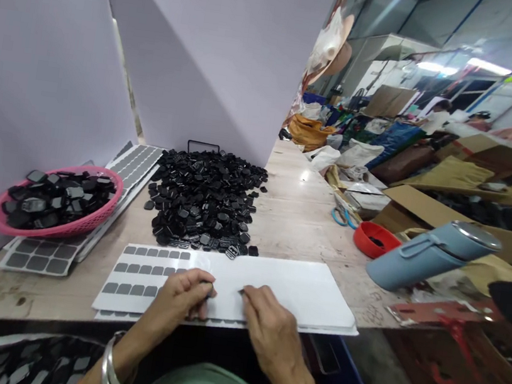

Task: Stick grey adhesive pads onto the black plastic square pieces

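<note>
A white backing sheet with rows of grey rounded-square stickers on its left part lies before me; its right part is bare. Over the middle of it, my left hand pinches a small black piece, mostly covered by the fingers. My right hand is a little to the right, closed in a pinch at the sheet, with a small dark bit showing at its fingertips, perhaps a sticker. The hands are apart. Just beyond the sheet is a big pile of small black plastic pieces.
A pink basket with black pieces stands on the left, partly over more sticker sheets. To the right are blue scissors, a red bowl, a tilted blue bottle and a cardboard box. A bag of pieces sits below the table's edge.
</note>
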